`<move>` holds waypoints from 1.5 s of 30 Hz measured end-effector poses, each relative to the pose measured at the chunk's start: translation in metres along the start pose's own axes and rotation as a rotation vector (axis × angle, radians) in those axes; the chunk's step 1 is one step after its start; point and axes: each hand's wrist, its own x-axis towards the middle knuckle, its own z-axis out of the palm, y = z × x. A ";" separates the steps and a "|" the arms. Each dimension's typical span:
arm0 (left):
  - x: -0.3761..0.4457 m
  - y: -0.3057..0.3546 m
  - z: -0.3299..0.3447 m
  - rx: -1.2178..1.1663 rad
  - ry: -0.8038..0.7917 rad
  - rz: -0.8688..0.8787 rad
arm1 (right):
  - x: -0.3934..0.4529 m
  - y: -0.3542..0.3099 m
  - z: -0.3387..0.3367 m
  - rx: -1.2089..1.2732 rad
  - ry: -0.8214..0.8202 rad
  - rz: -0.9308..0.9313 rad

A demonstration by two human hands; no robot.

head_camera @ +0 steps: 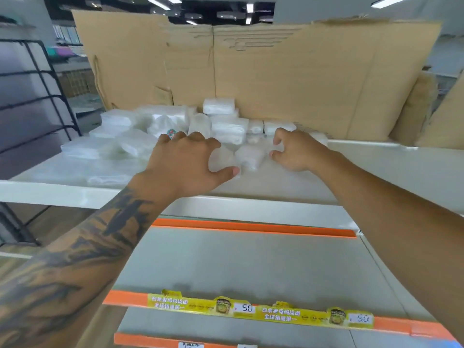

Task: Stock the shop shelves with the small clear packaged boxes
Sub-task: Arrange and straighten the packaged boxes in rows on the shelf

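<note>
Clear boxes (247, 156) lie on top shelf (376, 167), 12 o'clock from person, between both hands. Left hand (185, 162) fingers spread, not gripping. Right hand (293, 151) fingers curled, apart, empty. Likely light, slick, crushable; grip opposite side walls.

Packaged boxes (227, 129) lie on the top shelf (376, 167) before cardboard (276, 76).

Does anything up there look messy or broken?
Yes. The clear boxes on the top shelf sit in a jumbled heap, some tilted, not in rows. Behind them, the cardboard sheet has a ragged, torn top edge. The lower shelves show no boxes.
</note>
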 end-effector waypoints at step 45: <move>-0.161 0.515 0.018 -0.845 0.173 0.414 | -0.495 0.366 -0.006 0.456 0.776 0.279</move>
